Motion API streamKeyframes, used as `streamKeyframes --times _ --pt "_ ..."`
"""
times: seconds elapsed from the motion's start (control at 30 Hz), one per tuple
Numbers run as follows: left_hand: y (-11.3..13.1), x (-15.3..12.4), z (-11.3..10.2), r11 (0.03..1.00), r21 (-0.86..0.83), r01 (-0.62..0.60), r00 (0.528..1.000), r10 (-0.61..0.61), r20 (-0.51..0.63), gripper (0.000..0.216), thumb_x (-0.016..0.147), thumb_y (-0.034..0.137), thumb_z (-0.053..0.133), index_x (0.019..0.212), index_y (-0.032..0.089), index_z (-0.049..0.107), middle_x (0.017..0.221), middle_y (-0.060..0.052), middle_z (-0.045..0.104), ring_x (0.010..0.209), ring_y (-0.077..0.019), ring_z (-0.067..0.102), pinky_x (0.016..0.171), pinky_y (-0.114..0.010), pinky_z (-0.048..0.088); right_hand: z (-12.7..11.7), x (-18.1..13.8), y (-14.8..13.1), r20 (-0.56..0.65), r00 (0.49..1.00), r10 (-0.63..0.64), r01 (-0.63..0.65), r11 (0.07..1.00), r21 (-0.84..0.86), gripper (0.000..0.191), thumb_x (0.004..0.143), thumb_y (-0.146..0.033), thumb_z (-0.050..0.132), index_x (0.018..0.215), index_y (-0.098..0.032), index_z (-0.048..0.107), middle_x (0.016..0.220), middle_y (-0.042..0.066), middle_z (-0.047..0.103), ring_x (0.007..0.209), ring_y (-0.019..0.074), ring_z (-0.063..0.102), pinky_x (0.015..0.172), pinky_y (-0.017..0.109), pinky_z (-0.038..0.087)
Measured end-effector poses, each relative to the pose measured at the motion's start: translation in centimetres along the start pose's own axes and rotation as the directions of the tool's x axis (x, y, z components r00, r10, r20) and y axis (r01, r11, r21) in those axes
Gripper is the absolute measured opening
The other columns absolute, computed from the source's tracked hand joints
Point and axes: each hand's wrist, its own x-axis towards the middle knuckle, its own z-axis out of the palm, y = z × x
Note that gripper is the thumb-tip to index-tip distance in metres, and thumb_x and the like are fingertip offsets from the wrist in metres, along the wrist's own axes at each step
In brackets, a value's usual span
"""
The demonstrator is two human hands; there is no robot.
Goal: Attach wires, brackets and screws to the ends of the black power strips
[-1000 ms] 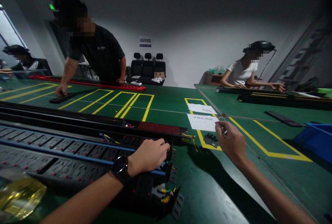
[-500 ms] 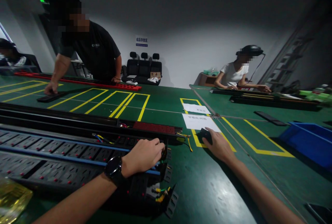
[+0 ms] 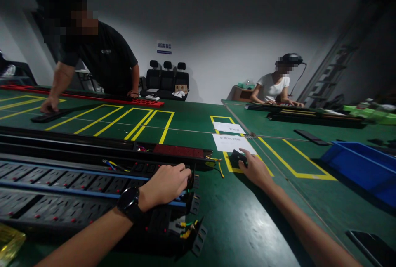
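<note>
My left hand (image 3: 168,183), with a black watch on its wrist, lies over the right end of a black power strip (image 3: 102,183) with a row of sockets. Its fingers curl down around the strip's end, and their tips are hidden. My right hand (image 3: 257,171) pinches a small black block (image 3: 237,158) between thumb and fingers, at a yellow-taped box on the green table. Right behind the block lies a white printed sheet (image 3: 230,142). Nearer to me is another socket strip (image 3: 62,207), with yellow-green wires (image 3: 188,230) at its open end.
A blue bin (image 3: 361,168) stands at the right, a phone-like dark slab (image 3: 374,246) below it. Behind my left hand lies a strip with a dark red section (image 3: 179,150). Across the table, a person in black (image 3: 102,56) touches a black bar; another person (image 3: 274,87) works at the right.
The view has shifted slightly, moving everything a little left. More of the black block's top face shows at my right fingers. My left hand stays on the strip.
</note>
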Motion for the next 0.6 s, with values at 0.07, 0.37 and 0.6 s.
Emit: streamKeyframes --times 0.07,0.37,0.6 --pt "0.0 0.0 0.0 1.000 0.004 0.002 1.000 -0.002 -0.001 0.024 0.107 0.023 0.046 0.115 0.020 0.069 0.109 -0.007 0.073 0.082 -0.0229 0.073 0.068 -0.035 0.055 0.0 0.0 -0.2 -0.004 1.000 -0.004 0.004 1.000 -0.004 0.054 0.102 -0.034 0.048 0.152 -0.016 0.055 0.112 0.018 0.077 0.098 0.0336 0.075 0.085 0.042 0.056" --pt "0.0 0.1 0.1 1.000 0.004 -0.006 1.000 0.006 -0.013 0.025 0.106 0.022 0.046 0.113 0.019 0.069 0.107 -0.008 0.073 0.080 -0.0235 0.073 0.066 -0.035 0.054 -0.3 0.0 -0.7 0.021 0.992 -0.126 0.121 0.978 0.167 0.059 0.109 -0.056 0.037 0.155 -0.024 0.056 0.111 0.012 0.080 0.098 0.0312 0.077 0.086 0.042 0.058" --pt "0.0 0.0 0.1 1.000 0.026 -0.001 1.000 0.001 0.001 0.024 0.107 0.023 0.046 0.115 0.021 0.069 0.110 -0.007 0.074 0.085 -0.0258 0.075 0.068 -0.037 0.056 -0.2 0.0 -2.0 0.006 0.992 -0.124 0.120 0.974 0.194 0.049 0.107 -0.040 0.041 0.147 -0.023 0.064 0.105 0.012 0.081 0.094 0.0315 0.076 0.081 0.039 0.056"
